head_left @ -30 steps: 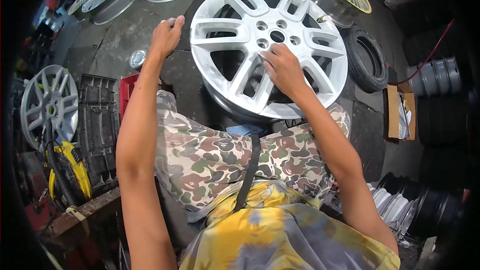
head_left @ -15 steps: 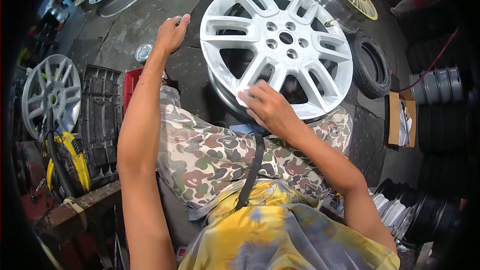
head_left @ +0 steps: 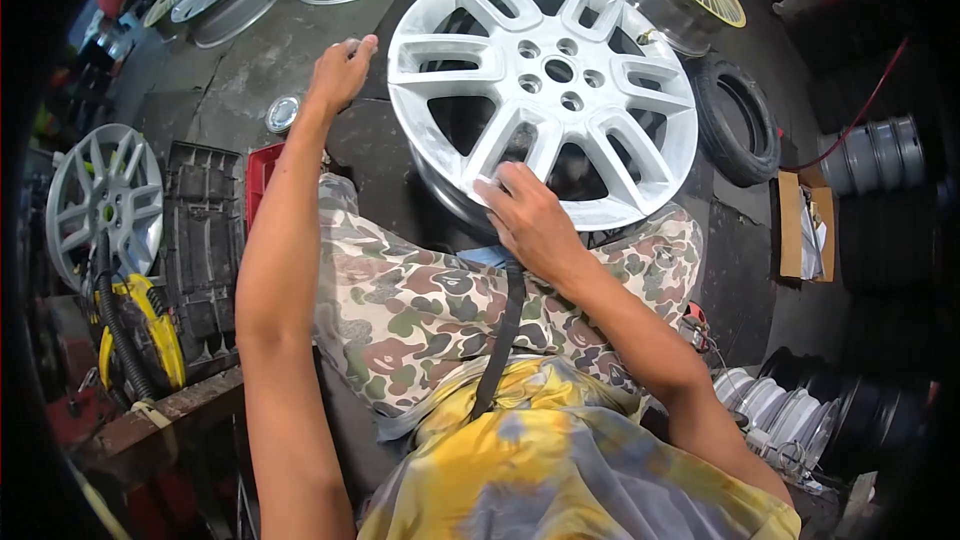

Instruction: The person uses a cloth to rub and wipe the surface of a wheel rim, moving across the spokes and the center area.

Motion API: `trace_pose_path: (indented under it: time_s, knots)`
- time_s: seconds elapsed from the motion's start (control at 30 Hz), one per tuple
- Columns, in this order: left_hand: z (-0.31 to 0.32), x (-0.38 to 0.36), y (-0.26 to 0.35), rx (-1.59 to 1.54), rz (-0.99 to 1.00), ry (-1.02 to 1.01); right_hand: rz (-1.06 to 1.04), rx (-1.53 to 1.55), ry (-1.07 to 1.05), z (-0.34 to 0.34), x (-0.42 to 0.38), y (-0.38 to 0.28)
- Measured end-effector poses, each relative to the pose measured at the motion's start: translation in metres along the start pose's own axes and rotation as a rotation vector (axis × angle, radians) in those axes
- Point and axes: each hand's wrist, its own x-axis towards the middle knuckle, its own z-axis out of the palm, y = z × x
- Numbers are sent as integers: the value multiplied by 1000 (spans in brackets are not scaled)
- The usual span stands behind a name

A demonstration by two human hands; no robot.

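White wheel [head_left: 550,99] lies beside curled left fingers [head_left: 365,52], near edge under bent right fingers [head_left: 500,202]; both grips unclear.

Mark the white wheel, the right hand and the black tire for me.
White wheel [head_left: 550,94], head view: hub face, between two lug holes.
Right hand [head_left: 533,220], head view: back of the hand.
Black tire [head_left: 717,128], head view: rubber on the side nearest the white wheel.

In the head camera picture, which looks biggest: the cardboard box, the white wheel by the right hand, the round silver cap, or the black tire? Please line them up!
1. White wheel
2. Black tire
3. Cardboard box
4. Round silver cap
That's only how big they look; nearer things look bigger.
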Motion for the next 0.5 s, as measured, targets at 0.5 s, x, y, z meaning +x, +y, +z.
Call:
trace_pose_path:
  time_s: [0.5]
  knots:
    - [0,-6,1,-9,21,-15,14,109,25,5,1,20]
